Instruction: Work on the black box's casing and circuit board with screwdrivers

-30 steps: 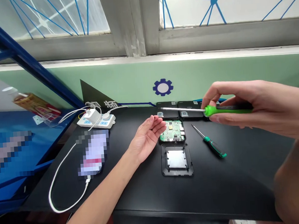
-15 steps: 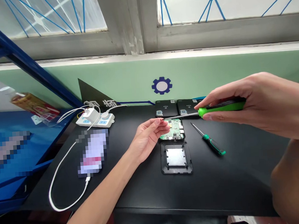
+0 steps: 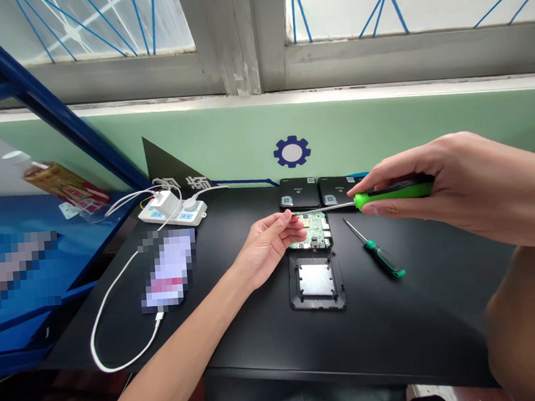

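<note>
My right hand (image 3: 449, 178) grips a bright green-handled screwdriver (image 3: 388, 193) held level above the black table, its long metal shaft pointing left. My left hand (image 3: 266, 246) is raised palm up, its fingertips pinched together at the tip of that shaft; whether anything is between them is too small to make out. Just behind the left fingers lies an opened black device with a green circuit board (image 3: 314, 229). Its removed black cover with a silver plate (image 3: 316, 281) lies in front of it.
A second, smaller screwdriver with a dark green handle (image 3: 376, 251) lies right of the board. Two closed black devices (image 3: 300, 193) sit at the back. A phone (image 3: 167, 270) on a white cable and a white power strip (image 3: 172, 212) lie left. My knee shows at lower right.
My left fingers went from loosely open to pinched at the screwdriver tip. My right hand lowered and tilted the screwdriver so its tip came down to those fingers.
</note>
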`<state>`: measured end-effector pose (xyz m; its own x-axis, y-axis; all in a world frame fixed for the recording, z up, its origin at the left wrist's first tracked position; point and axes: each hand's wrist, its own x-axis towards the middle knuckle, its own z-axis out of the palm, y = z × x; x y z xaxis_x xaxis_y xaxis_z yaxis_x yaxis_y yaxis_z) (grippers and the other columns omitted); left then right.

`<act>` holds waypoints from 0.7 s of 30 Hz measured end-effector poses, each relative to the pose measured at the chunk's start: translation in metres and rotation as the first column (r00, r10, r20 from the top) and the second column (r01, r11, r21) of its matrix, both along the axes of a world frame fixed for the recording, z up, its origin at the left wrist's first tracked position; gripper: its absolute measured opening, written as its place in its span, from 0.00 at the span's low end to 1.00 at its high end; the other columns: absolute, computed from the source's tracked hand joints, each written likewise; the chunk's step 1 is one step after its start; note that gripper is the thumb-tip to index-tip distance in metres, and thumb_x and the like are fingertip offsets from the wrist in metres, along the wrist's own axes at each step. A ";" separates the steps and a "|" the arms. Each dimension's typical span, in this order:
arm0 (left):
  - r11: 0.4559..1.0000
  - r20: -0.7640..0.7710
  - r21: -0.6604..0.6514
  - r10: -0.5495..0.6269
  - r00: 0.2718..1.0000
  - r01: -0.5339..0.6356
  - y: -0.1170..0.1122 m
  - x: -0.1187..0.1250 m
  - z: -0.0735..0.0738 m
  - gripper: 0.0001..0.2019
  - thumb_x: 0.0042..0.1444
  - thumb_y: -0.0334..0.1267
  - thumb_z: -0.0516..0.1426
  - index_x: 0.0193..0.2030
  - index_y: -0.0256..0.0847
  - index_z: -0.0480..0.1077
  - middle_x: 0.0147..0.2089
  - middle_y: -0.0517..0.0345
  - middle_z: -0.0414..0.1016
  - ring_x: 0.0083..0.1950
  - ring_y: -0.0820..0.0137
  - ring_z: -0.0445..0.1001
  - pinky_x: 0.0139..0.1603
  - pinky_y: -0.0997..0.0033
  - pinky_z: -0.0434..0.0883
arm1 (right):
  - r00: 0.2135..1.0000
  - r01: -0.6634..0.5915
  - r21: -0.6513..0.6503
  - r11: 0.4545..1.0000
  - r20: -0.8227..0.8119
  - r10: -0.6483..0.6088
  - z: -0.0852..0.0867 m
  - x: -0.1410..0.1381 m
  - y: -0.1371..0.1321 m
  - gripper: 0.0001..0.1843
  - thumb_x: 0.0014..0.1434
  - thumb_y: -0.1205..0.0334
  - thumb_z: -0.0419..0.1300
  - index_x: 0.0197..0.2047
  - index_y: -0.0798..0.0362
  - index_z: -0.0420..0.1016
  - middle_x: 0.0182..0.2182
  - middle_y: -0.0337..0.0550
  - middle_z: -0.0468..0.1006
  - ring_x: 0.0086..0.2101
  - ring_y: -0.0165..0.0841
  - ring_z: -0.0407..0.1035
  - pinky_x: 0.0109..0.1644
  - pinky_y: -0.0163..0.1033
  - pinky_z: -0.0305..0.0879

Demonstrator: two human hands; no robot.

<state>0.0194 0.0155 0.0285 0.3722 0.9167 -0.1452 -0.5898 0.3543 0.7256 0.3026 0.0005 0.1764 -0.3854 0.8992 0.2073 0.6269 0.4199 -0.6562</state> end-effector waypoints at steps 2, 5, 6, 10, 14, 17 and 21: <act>1.000 -0.001 -0.006 0.000 1.000 0.000 0.001 0.000 -0.001 0.18 0.55 0.44 0.80 0.39 0.31 0.85 0.37 0.51 0.86 0.36 0.70 0.85 0.43 0.74 0.83 | 0.979 -0.054 0.034 0.998 0.198 0.047 0.002 -0.004 0.001 0.13 0.66 0.41 0.73 0.41 0.41 0.90 0.28 0.37 0.83 0.20 0.30 0.64 0.22 0.43 0.57; 1.000 -0.005 -0.005 0.005 1.000 -0.005 0.002 -0.001 -0.002 0.17 0.54 0.44 0.80 0.38 0.32 0.85 0.36 0.53 0.85 0.36 0.71 0.85 0.43 0.74 0.82 | 0.950 -0.054 0.052 0.997 0.311 0.035 0.005 -0.006 0.001 0.17 0.68 0.36 0.69 0.42 0.38 0.90 0.29 0.34 0.85 0.21 0.31 0.67 0.23 0.43 0.61; 1.000 -0.013 0.001 0.008 1.000 -0.008 0.002 -0.001 -0.003 0.17 0.54 0.44 0.80 0.38 0.32 0.84 0.36 0.53 0.85 0.36 0.72 0.84 0.43 0.74 0.82 | 0.942 -0.046 0.051 0.998 0.334 0.026 0.006 -0.007 0.001 0.18 0.68 0.35 0.68 0.43 0.38 0.90 0.30 0.33 0.85 0.21 0.31 0.68 0.24 0.44 0.63; 0.997 -0.121 0.070 0.021 0.992 -0.012 0.001 -0.001 -0.003 0.18 0.53 0.46 0.80 0.36 0.33 0.84 0.35 0.53 0.85 0.35 0.71 0.83 0.41 0.73 0.81 | 0.930 -0.023 0.111 0.994 0.367 -0.019 0.009 -0.005 -0.002 0.18 0.66 0.32 0.68 0.46 0.33 0.91 0.35 0.31 0.88 0.21 0.31 0.68 0.26 0.45 0.64; 0.991 -0.213 0.125 -0.011 0.977 0.038 -0.001 0.001 -0.007 0.19 0.54 0.49 0.80 0.34 0.34 0.84 0.32 0.53 0.83 0.32 0.74 0.77 0.35 0.76 0.75 | 0.940 -0.011 0.071 0.997 0.341 -0.014 0.013 -0.002 -0.001 0.19 0.63 0.32 0.71 0.45 0.35 0.90 0.35 0.32 0.89 0.25 0.35 0.75 0.25 0.44 0.66; 0.984 -0.249 0.167 -0.020 0.968 0.063 -0.002 0.000 -0.011 0.18 0.56 0.50 0.78 0.35 0.35 0.85 0.28 0.57 0.79 0.28 0.77 0.71 0.30 0.77 0.67 | 0.954 -0.011 0.074 0.997 0.299 -0.012 0.016 0.000 -0.001 0.19 0.60 0.33 0.74 0.47 0.34 0.88 0.35 0.33 0.89 0.27 0.39 0.77 0.26 0.46 0.68; 0.947 -0.357 0.300 -0.003 0.934 0.118 -0.003 -0.003 -0.007 0.16 0.59 0.50 0.77 0.36 0.36 0.87 0.29 0.55 0.79 0.28 0.78 0.66 0.29 0.76 0.60 | 0.970 0.036 0.129 0.991 0.233 -0.066 0.019 0.002 -0.005 0.22 0.59 0.34 0.75 0.53 0.31 0.86 0.34 0.34 0.87 0.29 0.41 0.78 0.26 0.47 0.66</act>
